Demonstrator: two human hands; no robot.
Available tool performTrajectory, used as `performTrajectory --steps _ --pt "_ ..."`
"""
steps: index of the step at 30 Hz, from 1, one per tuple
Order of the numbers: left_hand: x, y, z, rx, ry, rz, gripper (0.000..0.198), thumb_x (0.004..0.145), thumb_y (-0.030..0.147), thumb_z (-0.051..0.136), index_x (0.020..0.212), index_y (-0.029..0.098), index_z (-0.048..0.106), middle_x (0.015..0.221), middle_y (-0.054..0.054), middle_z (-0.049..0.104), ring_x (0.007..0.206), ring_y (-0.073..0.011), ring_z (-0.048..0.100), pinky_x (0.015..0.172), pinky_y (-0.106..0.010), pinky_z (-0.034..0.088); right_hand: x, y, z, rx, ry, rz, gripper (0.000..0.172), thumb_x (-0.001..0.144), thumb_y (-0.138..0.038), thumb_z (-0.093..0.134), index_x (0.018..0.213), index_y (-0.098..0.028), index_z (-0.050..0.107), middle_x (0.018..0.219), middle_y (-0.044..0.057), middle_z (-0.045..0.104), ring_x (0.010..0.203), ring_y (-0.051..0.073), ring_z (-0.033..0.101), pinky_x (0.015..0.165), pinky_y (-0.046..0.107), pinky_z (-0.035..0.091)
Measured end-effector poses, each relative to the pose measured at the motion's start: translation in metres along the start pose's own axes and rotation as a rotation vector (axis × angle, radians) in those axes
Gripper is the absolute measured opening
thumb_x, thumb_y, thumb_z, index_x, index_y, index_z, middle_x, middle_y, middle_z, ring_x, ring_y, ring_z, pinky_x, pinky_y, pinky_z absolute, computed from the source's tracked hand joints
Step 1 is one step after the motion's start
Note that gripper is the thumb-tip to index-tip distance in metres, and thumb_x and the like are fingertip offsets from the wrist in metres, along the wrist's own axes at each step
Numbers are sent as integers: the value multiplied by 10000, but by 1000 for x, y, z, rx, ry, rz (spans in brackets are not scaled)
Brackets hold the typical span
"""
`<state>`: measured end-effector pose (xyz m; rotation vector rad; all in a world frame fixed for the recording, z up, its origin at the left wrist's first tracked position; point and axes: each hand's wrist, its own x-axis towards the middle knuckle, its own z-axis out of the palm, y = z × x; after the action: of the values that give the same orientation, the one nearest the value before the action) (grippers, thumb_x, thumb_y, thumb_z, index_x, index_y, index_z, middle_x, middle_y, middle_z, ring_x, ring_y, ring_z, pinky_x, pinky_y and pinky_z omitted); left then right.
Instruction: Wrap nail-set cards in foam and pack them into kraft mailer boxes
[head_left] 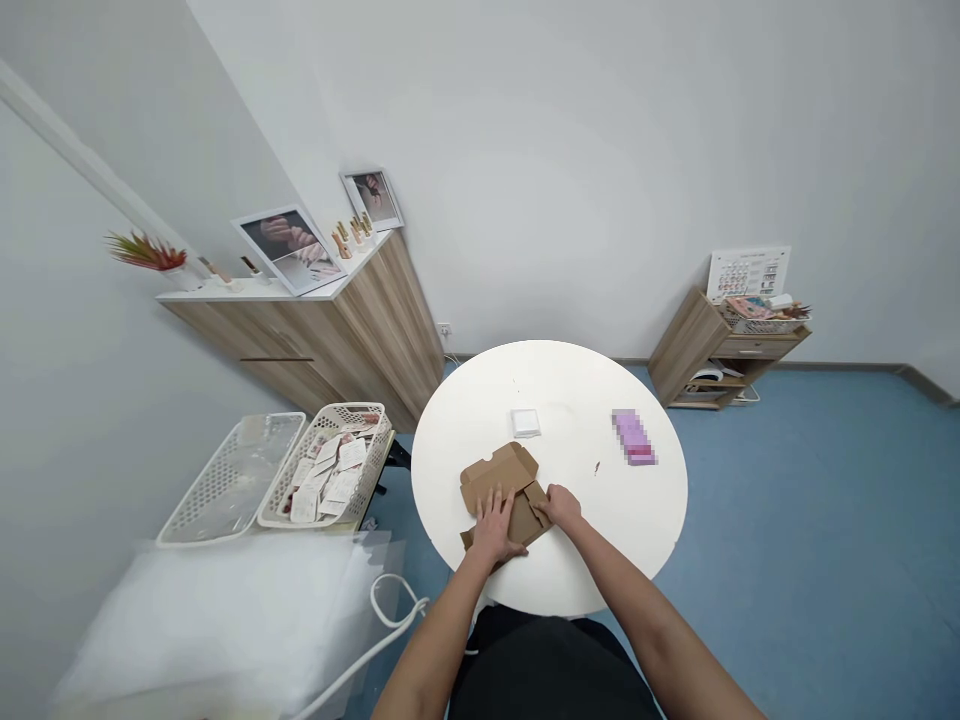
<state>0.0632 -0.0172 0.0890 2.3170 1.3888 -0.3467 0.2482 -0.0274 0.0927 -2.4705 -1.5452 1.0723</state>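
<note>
The left hand (493, 527) lay spread on a part-folded cardboard box (501, 478), while the right hand (562, 506) pressed its flap (534, 520) at the box's 3 o'clock, on a round white table (600, 520).

There are two hands (493, 525) (561, 505), one cardboard box (504, 490), and one round table (480, 400) that also bears one white packet (526, 423) and one blurred pink packet (634, 437). Nearby stand two white baskets (232, 480) (326, 465), one long wooden cabinet (375, 320) with two framed photos (285, 250) (373, 197) and one potted plant (146, 252) on it, and one small shelf unit (712, 350) with one chart (748, 273).
</note>
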Motion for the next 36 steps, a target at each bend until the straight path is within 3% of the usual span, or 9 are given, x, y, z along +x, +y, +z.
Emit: performTrajectory --steps 5,11,16,20,25,28,31,33,36 --pt "2 -5 5 25 -23 77 1351 475 644 763 1545 213 59 1610 -160 53 1470 -392 11 1160 -603 16 6 4 7 -96 13 -1 157 841 -283 556 956 -208 632 1025 89 696 913 228 665 658 289 442" --pt "17 -17 2 111 -20 179 1369 447 592 821 1542 250 75 1606 -154 111 1465 -408 45 1153 -626 -19 -3 4 16 -145 64 -25 217 854 -182 484 1004 -198 639 1046 118 676 951 244 655 733 319 459" --pt "38 -18 -4 188 -35 286 1384 424 542 863 1537 282 83 1607 -143 119 1465 -403 67 1145 -633 -39 -18 5 12 -163 286 -253 512 797 -325 616 1274 -180 504 1315 152 533 1187 284 514 883 360 462" --pt "45 -5 -12 205 -56 342 1358 442 472 882 1535 275 101 1601 -151 143 1464 -395 100 1144 -631 -41 -21 7 5 -205 121 -481 944 635 -335 769 1457 -186 329 1529 140 330 1417 312 244 1091 414 334" --pt "33 3 -20 107 -25 350 1236 497 419 868 1514 282 180 1590 -134 210 1458 -373 159 1156 -613 23 -15 9 -3 -224 -62 -377 1102 607 -327 784 1525 -145 204 1589 140 212 1471 306 117 1105 383 345" --pt "12 -7 -17 -78 205 248 961 666 427 754 1476 254 268 1542 -130 325 1434 -328 256 1157 -553 164 -13 12 -8 -241 -97 -356 1109 619 -334 770 1532 -132 174 1600 135 171 1474 307 101 1095 391 366" --pt "-13 -17 -8 -289 440 -60 465 881 332 495 1325 203 451 1298 -126 565 1217 -244 536 991 -409 420 -12 17 -12 -238 -117 -361 1119 612 -313 771 1534 -125 164 1605 139 145 1475 311 90 1106 394 353" --pt "-24 -16 -1 -359 413 -233 283 915 290 429 1151 188 549 1052 -93 655 988 -216 637 819 -335 477 -12 23 -13 -235 -105 -370 1122 611 -317 777 1532 -115 170 1605 145 138 1475 315 84 1118 394 336" --pt "-27 -2 7 -361 258 -335 182 910 310 478 946 177 597 865 -72 678 845 -222 655 716 -303 455 -12 31 -13 -240 -99 -378 1149 599 -345 799 1532 -119 168 1606 139 137 1476 317 79 1132 389 316"
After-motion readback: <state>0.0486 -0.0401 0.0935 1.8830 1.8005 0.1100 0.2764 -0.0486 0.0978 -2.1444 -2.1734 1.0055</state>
